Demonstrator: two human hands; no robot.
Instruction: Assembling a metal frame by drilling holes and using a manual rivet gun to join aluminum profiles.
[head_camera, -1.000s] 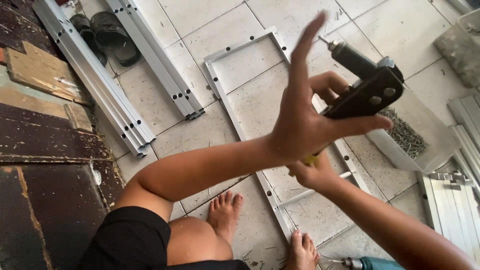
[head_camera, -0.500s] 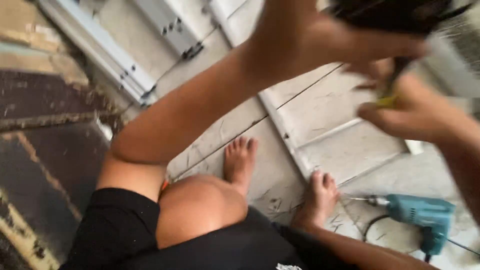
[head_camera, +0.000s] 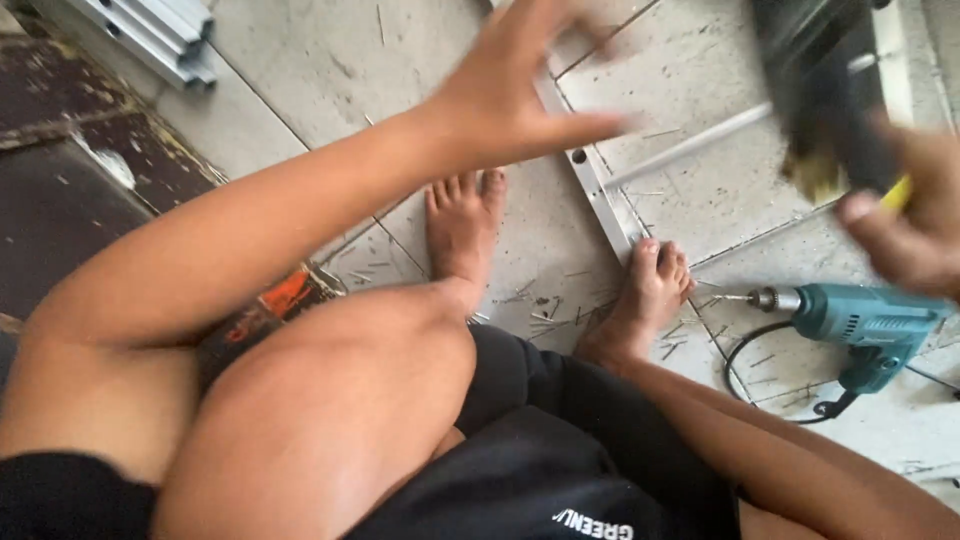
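Right hand grips the blurred black metal hand tool, probably heavy and rigid, by its yellow-tipped handle; left hand spread open, empty.

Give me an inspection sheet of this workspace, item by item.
Surface: pale tiled floor, dusty.
Job's things: dark hand tool with a yellow part, blurred, at the right hand; metal frame lying on the floor.
Clutter: short metal pins scattered around the bare feet; teal power drill lying on its side.
Hands: left hand spread open, holding nothing; right hand blurred at the tool, grip unclear.
Cables: black drill cord looped on the floor.
Surroundings: stacked metal profiles upper left; dark worn boards at left.
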